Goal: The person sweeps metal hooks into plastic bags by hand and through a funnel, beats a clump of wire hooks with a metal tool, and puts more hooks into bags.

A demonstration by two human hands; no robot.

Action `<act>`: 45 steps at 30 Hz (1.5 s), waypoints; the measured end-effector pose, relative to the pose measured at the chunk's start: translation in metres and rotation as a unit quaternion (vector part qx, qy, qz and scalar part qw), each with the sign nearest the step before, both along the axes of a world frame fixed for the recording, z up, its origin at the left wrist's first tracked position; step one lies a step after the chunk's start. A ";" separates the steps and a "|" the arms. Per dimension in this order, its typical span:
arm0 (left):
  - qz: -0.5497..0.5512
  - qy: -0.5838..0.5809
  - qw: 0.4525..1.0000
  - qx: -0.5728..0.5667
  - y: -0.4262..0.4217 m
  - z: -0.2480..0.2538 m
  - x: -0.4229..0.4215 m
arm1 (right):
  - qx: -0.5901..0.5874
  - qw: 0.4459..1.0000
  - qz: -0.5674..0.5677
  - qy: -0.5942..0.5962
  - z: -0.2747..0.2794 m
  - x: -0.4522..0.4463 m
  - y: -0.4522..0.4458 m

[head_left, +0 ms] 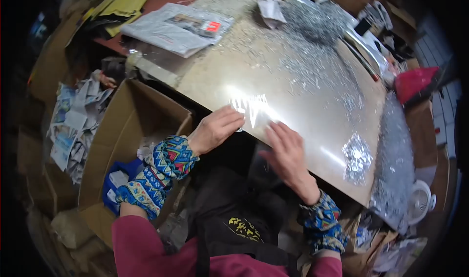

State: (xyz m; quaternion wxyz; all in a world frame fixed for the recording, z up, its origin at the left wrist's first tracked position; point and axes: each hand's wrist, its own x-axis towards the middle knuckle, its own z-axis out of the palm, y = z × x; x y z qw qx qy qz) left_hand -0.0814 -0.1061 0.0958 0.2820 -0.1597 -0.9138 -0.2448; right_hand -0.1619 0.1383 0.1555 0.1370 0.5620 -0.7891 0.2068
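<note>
My left hand (218, 129) is at the near edge of the pale tabletop (312, 125). Its fingers are bent together at the edge, over a small shiny bit that I cannot make out. Just beyond the fingertips lies a short row of thin, bright metal pins (251, 105), partly lost in glare. My right hand (285, 150), slightly blurred, hovers by the same edge with its fingers stretched out and nothing visible in them. Many loose metal pins (312, 66) are scattered further back, below a large heap (315, 22).
An open cardboard box (124, 120) with a blue bag (115, 179) stands left. A white plastic bag (168, 30) lies at the back left. Shiny small packets (358, 157) lie at right, beside a long clear bag (393, 164) and a white fan (421, 202).
</note>
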 end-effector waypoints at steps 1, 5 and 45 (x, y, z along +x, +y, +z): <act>-0.033 0.027 0.999 0.014 0.012 -0.007 0.000 | -0.009 0.999 0.009 0.033 0.006 0.007 -0.010; -0.069 -0.082 0.970 0.217 0.048 0.019 0.023 | -0.054 0.991 0.048 -0.116 -0.017 0.013 0.001; 0.020 -0.441 0.511 0.738 0.110 -0.083 0.085 | 0.001 0.987 -0.159 0.015 -0.062 -0.124 -0.031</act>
